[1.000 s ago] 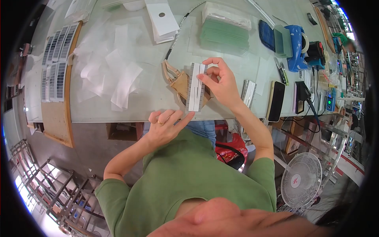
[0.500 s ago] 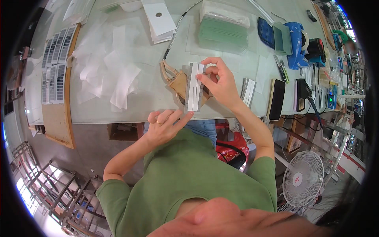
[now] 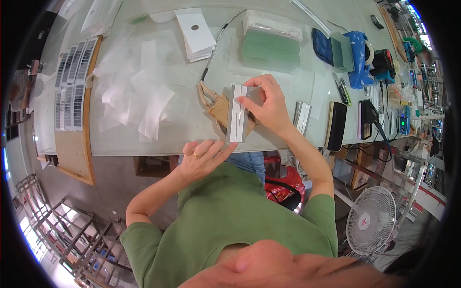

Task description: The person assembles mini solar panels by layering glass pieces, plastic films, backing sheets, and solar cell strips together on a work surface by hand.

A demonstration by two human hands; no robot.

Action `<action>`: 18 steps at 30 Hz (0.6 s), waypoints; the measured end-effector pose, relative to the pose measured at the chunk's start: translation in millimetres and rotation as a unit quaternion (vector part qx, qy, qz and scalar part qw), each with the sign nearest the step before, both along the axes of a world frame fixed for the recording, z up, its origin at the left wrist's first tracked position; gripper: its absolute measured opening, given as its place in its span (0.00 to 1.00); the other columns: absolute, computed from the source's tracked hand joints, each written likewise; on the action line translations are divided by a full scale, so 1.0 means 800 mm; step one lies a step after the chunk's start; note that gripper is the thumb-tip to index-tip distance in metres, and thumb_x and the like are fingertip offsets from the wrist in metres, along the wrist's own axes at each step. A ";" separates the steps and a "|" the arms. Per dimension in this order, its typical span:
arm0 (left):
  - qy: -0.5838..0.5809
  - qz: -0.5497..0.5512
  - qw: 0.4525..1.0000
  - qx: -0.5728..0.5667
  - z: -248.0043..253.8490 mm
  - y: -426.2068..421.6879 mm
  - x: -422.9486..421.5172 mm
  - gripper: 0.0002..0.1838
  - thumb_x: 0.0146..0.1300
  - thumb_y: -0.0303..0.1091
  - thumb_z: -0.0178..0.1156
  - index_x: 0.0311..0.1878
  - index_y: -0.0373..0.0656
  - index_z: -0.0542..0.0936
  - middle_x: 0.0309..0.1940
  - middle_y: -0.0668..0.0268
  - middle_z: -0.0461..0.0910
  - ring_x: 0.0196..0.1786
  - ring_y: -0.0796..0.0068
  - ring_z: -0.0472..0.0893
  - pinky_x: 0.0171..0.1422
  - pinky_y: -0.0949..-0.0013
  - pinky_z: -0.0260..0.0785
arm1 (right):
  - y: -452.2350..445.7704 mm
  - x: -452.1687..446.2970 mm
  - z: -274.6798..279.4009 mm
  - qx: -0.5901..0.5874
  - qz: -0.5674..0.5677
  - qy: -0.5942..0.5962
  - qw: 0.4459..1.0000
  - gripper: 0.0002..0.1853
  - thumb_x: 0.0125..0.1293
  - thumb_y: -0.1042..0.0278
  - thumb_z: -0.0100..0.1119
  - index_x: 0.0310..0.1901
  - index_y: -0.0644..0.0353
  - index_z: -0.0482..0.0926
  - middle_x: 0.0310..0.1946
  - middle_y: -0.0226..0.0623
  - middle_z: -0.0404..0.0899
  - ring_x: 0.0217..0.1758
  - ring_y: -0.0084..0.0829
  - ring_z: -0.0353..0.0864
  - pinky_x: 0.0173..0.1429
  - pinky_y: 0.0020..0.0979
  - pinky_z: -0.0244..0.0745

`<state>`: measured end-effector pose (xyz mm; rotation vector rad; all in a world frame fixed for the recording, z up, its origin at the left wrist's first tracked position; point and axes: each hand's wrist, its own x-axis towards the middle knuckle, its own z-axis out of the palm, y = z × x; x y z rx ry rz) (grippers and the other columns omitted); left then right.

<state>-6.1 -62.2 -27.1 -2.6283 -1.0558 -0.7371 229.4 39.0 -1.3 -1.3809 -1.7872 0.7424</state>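
A narrow white strip with grey toothed edges [image 3: 236, 120] lies upright in view over a tan block [image 3: 220, 110] near the table's front edge. My right hand [image 3: 269, 103] is at its upper end, thumb on the strip's face and the index finger at its top edge, pinching it. My left hand [image 3: 204, 157] is at the lower end, its index fingertip touching the bottom edge while the other fingers are loosely bent and apart. A braided cable [image 3: 217, 45] runs up from the tan block. A similar strip [image 3: 301, 116] lies right of my right hand.
Translucent sheets [image 3: 156, 108] are spread at left, beside a wooden board [image 3: 72, 149] with small dark panels [image 3: 72, 105]. Green glass plates [image 3: 270, 50] and white cards [image 3: 196, 33] lie behind. Rightward are a phone [image 3: 335, 126], a cutter [image 3: 343, 91] and a blue tape dispenser [image 3: 357, 62]. A fan [image 3: 370, 220] stands below right.
The whole view has shifted slightly, so the table sits lower in the picture. My right thumb and fingers have changed little on the strip, and both hands stay at its ends.
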 end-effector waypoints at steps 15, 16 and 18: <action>-0.001 0.004 1.000 0.000 0.000 0.001 0.000 0.30 0.48 0.35 0.61 0.59 0.66 0.82 0.46 0.84 0.71 0.48 0.84 0.68 0.53 0.65 0.51 | 0.005 0.005 -0.001 0.040 0.002 -0.072 0.997 0.17 0.51 0.59 0.78 0.42 0.50 0.84 0.40 0.26 0.73 0.36 0.27 0.66 0.48 0.30 0.61; 0.000 0.002 1.000 -0.013 0.001 0.000 0.000 0.29 0.49 0.36 0.61 0.59 0.66 0.82 0.46 0.84 0.71 0.48 0.84 0.68 0.53 0.65 0.51 | 0.005 0.005 -0.001 0.046 0.003 -0.075 0.996 0.17 0.51 0.58 0.78 0.42 0.49 0.84 0.41 0.27 0.74 0.37 0.27 0.68 0.49 0.31 0.61; -0.007 0.001 1.000 -0.022 -0.001 -0.001 -0.001 0.29 0.49 0.36 0.61 0.60 0.67 0.82 0.46 0.84 0.71 0.49 0.84 0.68 0.53 0.65 0.51 | 0.005 0.006 -0.002 0.053 0.005 -0.079 0.995 0.17 0.51 0.58 0.78 0.42 0.49 0.85 0.42 0.27 0.75 0.38 0.28 0.69 0.50 0.31 0.61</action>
